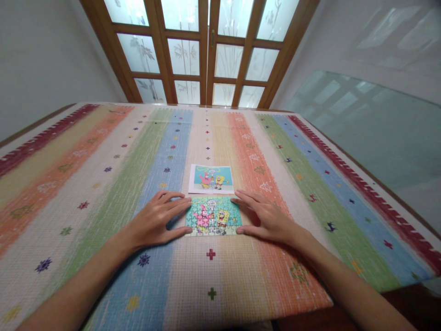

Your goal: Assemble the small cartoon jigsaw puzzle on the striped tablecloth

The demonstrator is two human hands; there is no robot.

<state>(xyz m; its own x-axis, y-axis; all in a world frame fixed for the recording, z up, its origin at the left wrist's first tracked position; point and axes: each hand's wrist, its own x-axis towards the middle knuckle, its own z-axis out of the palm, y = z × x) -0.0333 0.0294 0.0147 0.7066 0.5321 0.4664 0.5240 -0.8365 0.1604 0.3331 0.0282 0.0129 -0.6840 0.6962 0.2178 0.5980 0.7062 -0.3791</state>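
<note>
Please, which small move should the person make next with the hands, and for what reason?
Probably a gentle inward press from both sides: the left hand and right hand rest at opposite side edges of the puzzle, which looks fully joined and shows much the same scene as the card just beyond it. This might even its edges.

Small jigsaw puzzle (212, 216), laid flat, picture side up; outline roughly rectangular, wider than deep. Interlocked pieces seen throughout, seams clearly marked across the surface. Background printed in turquoise, with a paler band along the near edge. Three cartoon figures shown: pink starfish at left, tall pale figure in the middle, yellow square-bodied figure at right. Figures seen upright. Puzzle set on striped tablecloth (193, 280), across white and pale yellow bands, just on the near side of a printed card (206, 189).
</note>
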